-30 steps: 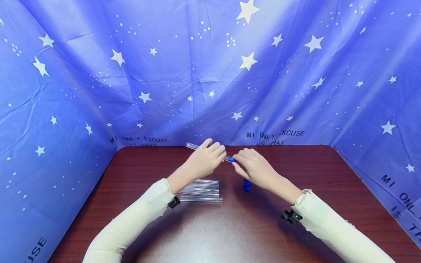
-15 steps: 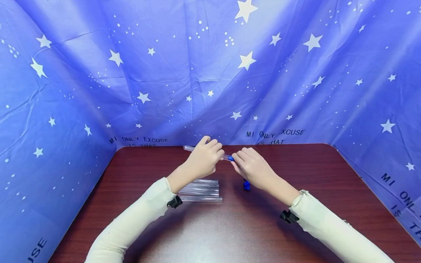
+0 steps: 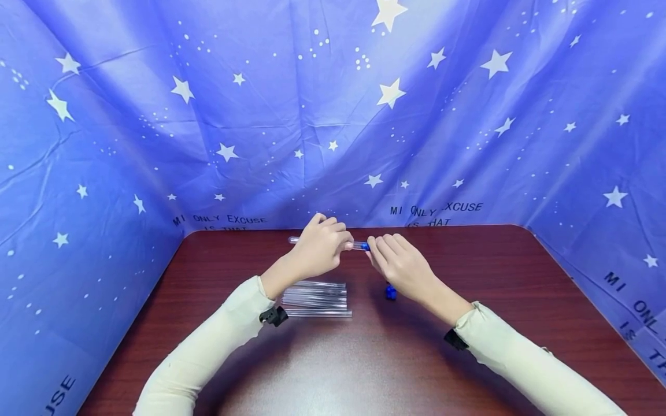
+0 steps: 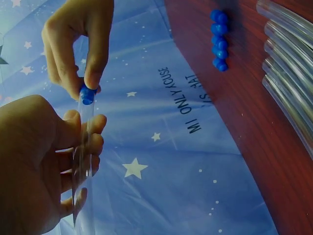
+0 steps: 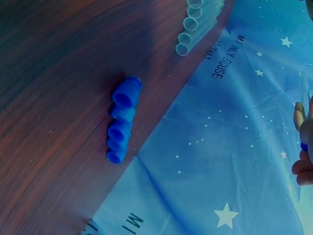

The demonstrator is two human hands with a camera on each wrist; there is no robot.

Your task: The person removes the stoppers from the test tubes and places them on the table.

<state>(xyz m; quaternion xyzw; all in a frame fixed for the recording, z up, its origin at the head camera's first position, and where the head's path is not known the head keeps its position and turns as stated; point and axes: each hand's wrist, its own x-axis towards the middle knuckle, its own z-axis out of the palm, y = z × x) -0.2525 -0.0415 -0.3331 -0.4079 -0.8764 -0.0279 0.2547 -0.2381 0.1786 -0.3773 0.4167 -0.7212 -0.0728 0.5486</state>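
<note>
My left hand [image 3: 324, 247] grips a clear test tube [image 3: 359, 245] above the far part of the table. The tube lies nearly level in the head view, its rounded end poking out to the left. At the tube's mouth sits a blue cap [image 4: 88, 95], which my right hand [image 3: 402, 264] pinches between thumb and fingers. The cap's lower part shows inside the tube in the left wrist view. Only some fingers [image 5: 304, 177] appear at the right edge of the right wrist view.
Several clear tubes [image 3: 314, 297] lie side by side on the dark wood table [image 3: 333, 364], left of centre. A row of several blue caps [image 5: 122, 117] lies to their right, below my right hand. A blue starry curtain [image 3: 333, 115] borders the table's back and sides.
The tube has swung from slanted to nearly level, its rounded end dropping slightly. Both hands stay close together at the cap, with small shifts. The tubes and caps on the table have not moved.
</note>
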